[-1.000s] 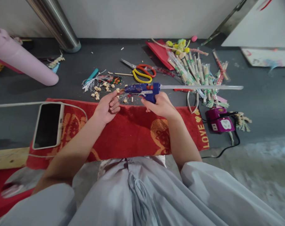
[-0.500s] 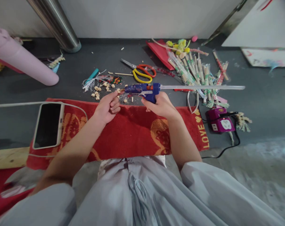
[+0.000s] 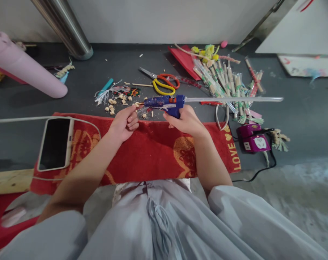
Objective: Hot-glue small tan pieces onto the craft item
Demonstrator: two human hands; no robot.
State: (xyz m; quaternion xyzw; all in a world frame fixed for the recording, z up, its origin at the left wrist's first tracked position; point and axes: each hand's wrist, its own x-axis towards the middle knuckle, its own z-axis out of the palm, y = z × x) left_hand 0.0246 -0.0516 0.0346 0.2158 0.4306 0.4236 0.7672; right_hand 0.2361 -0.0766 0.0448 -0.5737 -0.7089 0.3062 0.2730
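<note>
My right hand [image 3: 187, 120] is wrapped around the handle of a blue hot glue gun [image 3: 158, 102], held level with its nozzle pointing left. A long translucent glue stick [image 3: 229, 99] runs out of its back end to the right. At the nozzle tip, my left hand [image 3: 125, 122] pinches a small pale piece [image 3: 137, 104] between thumb and index finger, the other fingers curled in. Its exact shape is too small to make out. Several pale crumbly bits [image 3: 112, 104] lie on the dark table just beyond my left hand.
A red towel [image 3: 153, 151] lies under my forearms, with a phone [image 3: 56, 143] and its cable at left. Scissors [image 3: 164, 83], wrapped sticks [image 3: 229, 81] and a purple box [image 3: 253, 138] with a black cord lie beyond and to the right. A pink bottle [image 3: 28, 66] stands far left.
The far end of the glue stick has tipped up very slightly with the glue gun. Both hands hold nearly the same place and grip.
</note>
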